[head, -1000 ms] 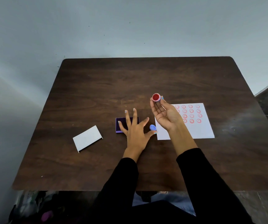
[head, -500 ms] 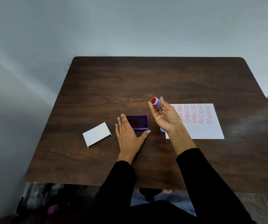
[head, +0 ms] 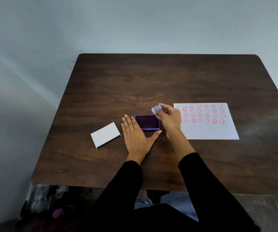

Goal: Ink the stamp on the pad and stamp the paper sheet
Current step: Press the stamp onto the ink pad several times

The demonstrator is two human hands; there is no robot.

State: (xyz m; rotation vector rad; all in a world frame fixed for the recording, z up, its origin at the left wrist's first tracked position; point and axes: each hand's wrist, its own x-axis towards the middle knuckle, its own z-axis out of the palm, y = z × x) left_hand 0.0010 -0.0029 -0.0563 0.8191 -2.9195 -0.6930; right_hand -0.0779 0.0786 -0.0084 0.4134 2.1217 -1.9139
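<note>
Small round light-blue plastic stamp: pinched between the fingertips of the right hand, held in the air just above the far right corner of the pad; blurred, so its face cannot be read.

Rectangular purple ink pad with dark inked surface: lies open on the table, between the two hands.

Left hand: flat on the table, palm down, fingers spread apart and gripping nothing; its fingers lie along the pad's left edge, its thumb tip at the near right corner.

White paper sheet: lies flat right of the pad, its far half covered with rows of red smiley-face prints.

White rectangular lid: rests left of the left hand.

Dark brown wooden table: bears all items.

Black sleeves: cover both forearms.
</note>
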